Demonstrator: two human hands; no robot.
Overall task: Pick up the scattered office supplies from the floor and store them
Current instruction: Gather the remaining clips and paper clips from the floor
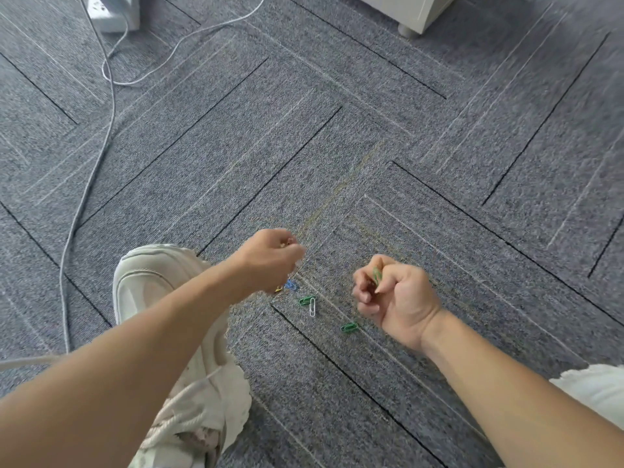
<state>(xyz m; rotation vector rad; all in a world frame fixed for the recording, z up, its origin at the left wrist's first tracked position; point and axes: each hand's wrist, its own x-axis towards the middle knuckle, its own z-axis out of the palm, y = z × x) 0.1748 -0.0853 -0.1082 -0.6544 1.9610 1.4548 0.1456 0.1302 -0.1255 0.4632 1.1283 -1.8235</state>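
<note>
Green clips number three: the held green clip (377,275), pinched in the right hand (396,297) at five o'clock, and two on the grey carpet (337,146) at six o'clock, the far green clip (306,300) and the near green clip (349,327). One white clip (312,307) touches the far one. One blue clip (291,284) and one yellow clip (278,289) lie partly hidden under the left hand (270,256), which is curled and blurred; whether it holds anything cannot be told.
</note>
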